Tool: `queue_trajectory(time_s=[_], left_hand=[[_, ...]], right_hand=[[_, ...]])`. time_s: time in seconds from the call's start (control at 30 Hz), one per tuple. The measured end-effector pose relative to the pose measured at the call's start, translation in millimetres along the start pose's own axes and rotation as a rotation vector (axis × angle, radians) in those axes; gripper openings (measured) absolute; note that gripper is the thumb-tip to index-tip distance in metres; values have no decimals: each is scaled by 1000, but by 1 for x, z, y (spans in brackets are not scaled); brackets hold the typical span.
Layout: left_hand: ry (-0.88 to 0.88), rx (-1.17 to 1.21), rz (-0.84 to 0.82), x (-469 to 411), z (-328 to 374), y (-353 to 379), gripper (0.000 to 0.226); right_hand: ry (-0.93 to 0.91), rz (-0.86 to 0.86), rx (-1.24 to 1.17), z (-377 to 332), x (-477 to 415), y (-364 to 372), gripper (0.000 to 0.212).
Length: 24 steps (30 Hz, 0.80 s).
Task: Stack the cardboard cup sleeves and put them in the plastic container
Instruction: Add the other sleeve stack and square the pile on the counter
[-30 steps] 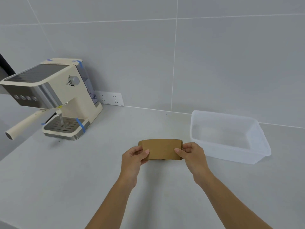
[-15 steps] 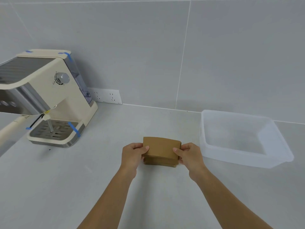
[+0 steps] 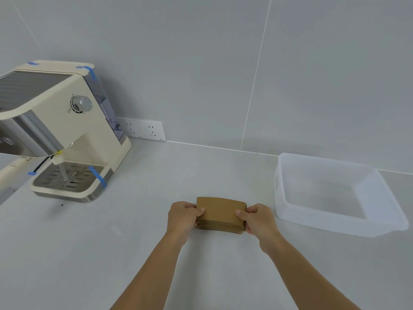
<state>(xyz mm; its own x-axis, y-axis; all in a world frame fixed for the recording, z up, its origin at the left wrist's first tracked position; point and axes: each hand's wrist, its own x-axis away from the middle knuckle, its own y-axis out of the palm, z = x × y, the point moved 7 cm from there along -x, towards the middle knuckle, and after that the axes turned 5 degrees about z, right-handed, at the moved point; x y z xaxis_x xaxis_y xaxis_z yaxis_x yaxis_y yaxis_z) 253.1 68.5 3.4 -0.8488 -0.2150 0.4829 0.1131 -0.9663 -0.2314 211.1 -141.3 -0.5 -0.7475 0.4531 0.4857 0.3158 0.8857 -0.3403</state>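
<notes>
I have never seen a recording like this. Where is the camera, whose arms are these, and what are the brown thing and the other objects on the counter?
There is no robot here. A person wears one wide-angle camera on the head, looking forward and down, so the two bare arms entering from the bottom are that person's own.

The left hand and the right hand grip the two ends of a stack of cardboard cup sleeves, brown and flat, pressed together between them just above or on the grey counter.

To the right stands a clear plastic container, open on top, with nothing inside; the sleeves are not in it yet.

At the far left stands a cream espresso machine with bits of blue tape on it. Behind it, a white power socket strip is fixed to the tiled wall.
</notes>
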Motion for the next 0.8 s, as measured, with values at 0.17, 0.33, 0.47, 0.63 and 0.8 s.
queue_trajectory(time_s=[0.17,0.33,0.47,0.63,0.8], left_hand=[[-23,-72,-58,-8,6,1,21],[-134,-88,-178,-8,11,7,57],[-125,-160,-241,-2,15,16,38],[-169,-172,-267,-7,8,17,36],[-271,-66,-405,0,4,15,33]], right_hand=[[49,-28,60,0,-6,-4,31],[140,-129,9,-10,1,-3,39],[154,-184,-25,-12,3,5,36],[177,-163,-115,-5,-2,6,33],[223,-271,-188,-2,7,7,48]])
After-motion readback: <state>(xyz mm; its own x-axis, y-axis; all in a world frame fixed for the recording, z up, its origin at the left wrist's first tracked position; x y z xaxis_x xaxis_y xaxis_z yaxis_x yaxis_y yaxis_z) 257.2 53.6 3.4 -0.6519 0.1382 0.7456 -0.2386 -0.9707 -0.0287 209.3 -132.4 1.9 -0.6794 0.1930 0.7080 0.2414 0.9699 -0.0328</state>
